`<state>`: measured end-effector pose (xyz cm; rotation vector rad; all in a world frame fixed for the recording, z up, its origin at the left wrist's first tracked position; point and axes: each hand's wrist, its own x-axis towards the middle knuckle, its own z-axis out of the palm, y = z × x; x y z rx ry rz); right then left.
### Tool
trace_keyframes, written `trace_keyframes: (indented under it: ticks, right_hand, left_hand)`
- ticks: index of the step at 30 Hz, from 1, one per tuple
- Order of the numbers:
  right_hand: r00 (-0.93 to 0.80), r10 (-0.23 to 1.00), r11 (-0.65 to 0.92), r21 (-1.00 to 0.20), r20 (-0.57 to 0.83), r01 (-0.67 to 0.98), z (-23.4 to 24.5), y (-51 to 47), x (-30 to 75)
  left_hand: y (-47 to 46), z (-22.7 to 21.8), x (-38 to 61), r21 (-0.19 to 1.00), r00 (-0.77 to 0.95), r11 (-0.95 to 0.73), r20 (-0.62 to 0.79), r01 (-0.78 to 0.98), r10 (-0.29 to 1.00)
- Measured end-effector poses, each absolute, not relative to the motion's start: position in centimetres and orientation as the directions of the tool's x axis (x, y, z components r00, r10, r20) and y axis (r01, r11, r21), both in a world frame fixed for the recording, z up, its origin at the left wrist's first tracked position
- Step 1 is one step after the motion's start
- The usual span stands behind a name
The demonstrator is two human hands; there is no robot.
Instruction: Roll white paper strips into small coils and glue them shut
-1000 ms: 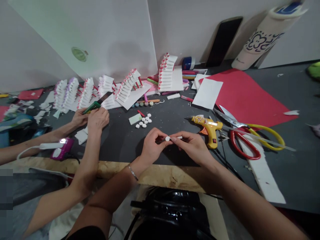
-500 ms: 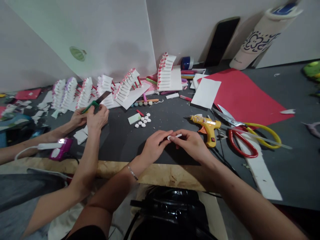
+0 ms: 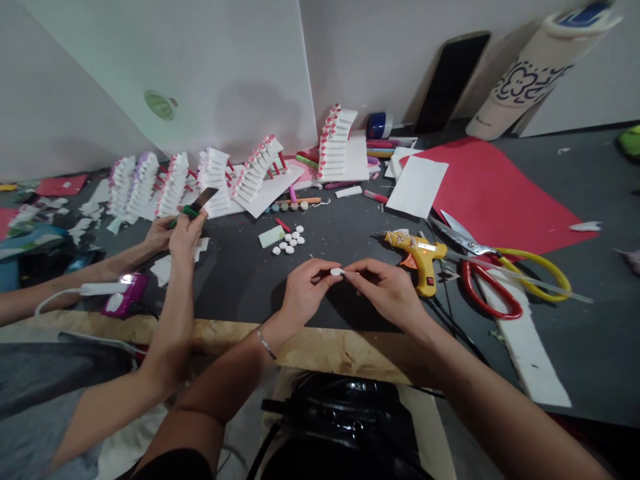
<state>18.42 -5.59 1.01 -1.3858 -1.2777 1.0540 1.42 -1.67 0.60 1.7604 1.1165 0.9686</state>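
Close to the table's front edge, a small white roll [image 3: 336, 271] is pinched between my two hands. My left hand [image 3: 306, 291] grips it between thumb and fingertips. My right hand [image 3: 389, 288] meets it from the other side, fingertips closed at its edge; whether a loose tail lies under those fingers is hidden. Beyond my left hand lies a cluster of small white discs [image 3: 294, 240] with a pale green block [image 3: 271, 237] and a short red stick [image 3: 283, 225]. A yellow glue gun [image 3: 423, 257] rests just right of my right hand.
Scissors [image 3: 515, 313] with red and yellow handles lie at right by red sheet [image 3: 490, 193] and white card [image 3: 417, 185]. Stepped white models [image 3: 257, 170] line the back. At left, a co-worker's hands [image 3: 183, 233] hold a green-handled blade. A tumbler [image 3: 530, 80] and phone [image 3: 453, 80] stand behind.
The white strip end that stuck out by my right fingers no longer shows, and the roll has turned in my fingertips. The co-worker's hands have moved slightly left. The view has shifted a little.
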Motion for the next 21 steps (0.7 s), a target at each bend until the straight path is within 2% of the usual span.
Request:
trace_keyframes:
  ticks: [5,11,16,21]
  right_hand:
    - [0.073,0.997,0.002,-0.974,0.019,0.228,1.14,-5.66,18.49]
    - [-0.027,1.000,0.023,-0.959,0.016,0.282,1.34,-5.62,18.72]
    - [-0.056,0.993,-0.079,-0.950,-0.101,0.303,0.76,-5.53,18.83]
    - [-0.017,0.993,-0.107,-0.935,-0.120,0.338,0.76,-5.42,18.94]
  left_hand:
    - [-1.73,0.49,1.47,0.936,0.299,-0.218,0.132,0.277,0.945]
    - [-1.70,0.62,1.40,0.891,0.356,-0.257,0.118,0.375,0.927]
    - [-1.60,0.77,1.58,0.821,0.448,-0.341,0.118,0.458,0.886]
    - [-1.48,0.68,1.42,0.741,0.577,-0.526,0.231,0.418,0.784]
